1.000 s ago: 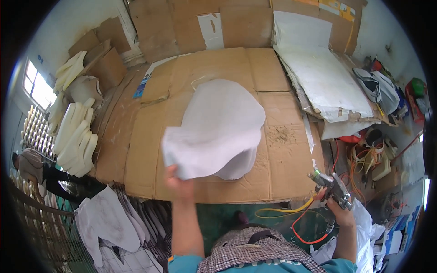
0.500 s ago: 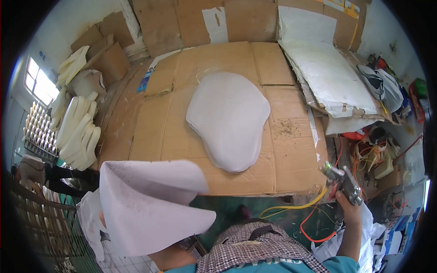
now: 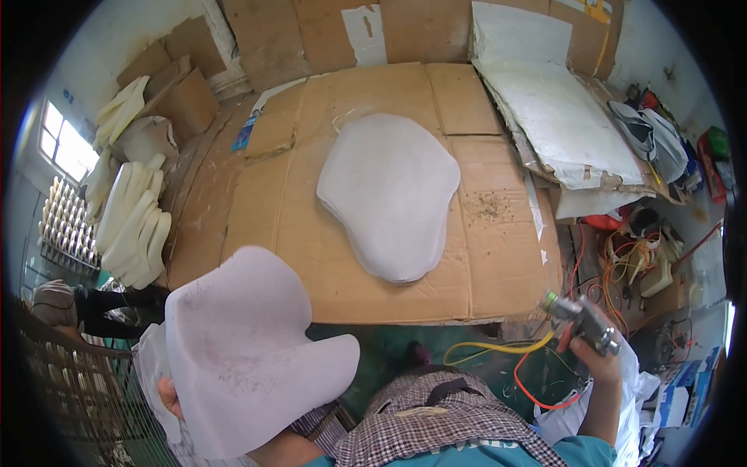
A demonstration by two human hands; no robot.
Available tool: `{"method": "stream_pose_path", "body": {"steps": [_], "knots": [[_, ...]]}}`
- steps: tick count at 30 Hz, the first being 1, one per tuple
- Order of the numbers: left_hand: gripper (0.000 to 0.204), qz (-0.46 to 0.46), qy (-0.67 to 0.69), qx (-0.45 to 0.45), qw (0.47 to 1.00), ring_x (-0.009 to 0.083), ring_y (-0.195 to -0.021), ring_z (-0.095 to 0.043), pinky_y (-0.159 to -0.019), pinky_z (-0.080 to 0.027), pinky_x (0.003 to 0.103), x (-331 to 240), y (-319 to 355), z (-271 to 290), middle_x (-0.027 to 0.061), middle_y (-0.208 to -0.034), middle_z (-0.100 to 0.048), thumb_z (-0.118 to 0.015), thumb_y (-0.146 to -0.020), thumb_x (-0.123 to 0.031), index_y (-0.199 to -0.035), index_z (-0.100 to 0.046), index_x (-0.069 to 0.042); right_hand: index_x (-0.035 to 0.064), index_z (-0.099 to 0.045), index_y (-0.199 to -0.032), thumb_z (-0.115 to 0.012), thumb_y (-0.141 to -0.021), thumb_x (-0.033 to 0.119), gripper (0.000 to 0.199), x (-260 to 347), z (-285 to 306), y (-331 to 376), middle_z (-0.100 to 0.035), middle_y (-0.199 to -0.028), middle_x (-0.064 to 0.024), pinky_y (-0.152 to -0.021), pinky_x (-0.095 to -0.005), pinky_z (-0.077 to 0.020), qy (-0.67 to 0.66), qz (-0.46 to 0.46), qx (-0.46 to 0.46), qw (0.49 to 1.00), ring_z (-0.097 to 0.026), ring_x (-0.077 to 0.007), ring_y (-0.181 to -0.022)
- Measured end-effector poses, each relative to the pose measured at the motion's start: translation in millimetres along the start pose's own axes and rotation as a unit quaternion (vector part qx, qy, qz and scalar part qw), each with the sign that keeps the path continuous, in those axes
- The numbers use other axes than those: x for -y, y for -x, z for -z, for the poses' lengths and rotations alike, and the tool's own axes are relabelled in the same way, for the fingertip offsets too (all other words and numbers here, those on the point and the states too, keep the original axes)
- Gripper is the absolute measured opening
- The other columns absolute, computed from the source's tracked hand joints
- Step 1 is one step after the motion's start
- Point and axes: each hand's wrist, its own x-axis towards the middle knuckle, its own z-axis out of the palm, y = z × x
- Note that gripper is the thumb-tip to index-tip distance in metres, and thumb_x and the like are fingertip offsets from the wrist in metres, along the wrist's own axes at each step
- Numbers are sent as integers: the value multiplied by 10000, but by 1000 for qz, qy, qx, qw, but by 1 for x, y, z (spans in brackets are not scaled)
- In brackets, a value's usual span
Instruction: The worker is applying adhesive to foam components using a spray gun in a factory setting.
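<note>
My left hand is closed on the edge of a pale grey sheet of fabric or thin foam, with only its fingers in sight. The sheet hangs curled at the lower left, its face dotted with dark specks. At the right, my right hand is wrapped round a metal spray gun with a green ring at its front. A yellow hose runs by the gun. Between the two hands and farther off, a grey, rounded cushion-shaped piece lies flat on the cardboard-covered table.
Cream foam pieces are stacked at the left, beside a rack of small pale parts. A pile of white sheets lies at the back right. Tangled hoses hang below it. Another person is partly visible at the far left.
The grey sheet has swung and opened out, its upper flap moving left so the speckled face shows. My left fingers have come into clearer view. The spray gun has barely moved.
</note>
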Motion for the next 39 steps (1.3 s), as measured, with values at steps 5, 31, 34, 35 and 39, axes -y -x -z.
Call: {"method": "stream_pose_path", "body": {"steps": [5,31,34,35,39], "knots": [[571,-5,-17,-21,1000,247,-1101,-459,-929,-381,382,3,-2,-11,137,-1208,-458,-461,-812,-386,-1232,-382,-7,-35,-415,-1200,-647,-726,114,548,2,-9,7,-571,-789,-76,-643,-277,-469,13,21,42,999,-571,-149,-687],[571,-50,-104,-116,986,204,-1072,-470,-889,-413,346,22,-52,-82,107,-1175,-474,-471,-815,-437,-1206,-405,-26,-30,-433,-1191,-625,-737,94,508,1,5,-16,-566,-763,-55,-610,-261,-473,34,15,69,997,-564,-126,-671],[571,-55,-116,-127,984,199,-1068,-472,-885,-417,342,24,-52,-87,103,-1171,-476,-472,-815,-443,-1203,-408,-29,-27,-430,-1195,-637,-737,103,519,-2,-1,-21,-566,-761,-55,-618,-261,-474,10,34,79,996,-565,-128,-664],[571,-55,-120,-130,983,197,-1067,-472,-883,-418,340,25,-50,-90,102,-1170,-476,-472,-815,-445,-1202,-409,-30,-24,-427,-1200,-641,-735,101,526,0,-7,-24,-566,-761,-59,-627,-269,-477,5,27,34,999,-565,-134,-671],[571,-64,-135,-143,978,190,-1063,-474,-877,-423,335,32,-40,-100,98,-1165,-479,-474,-816,-453,-1198,-413,-33,-17,-430,-1200,-640,-733,79,522,-2,-4,-35,-564,-769,-65,-628,-283,-481,-1,51,85,995,-569,-138,-679]]}}
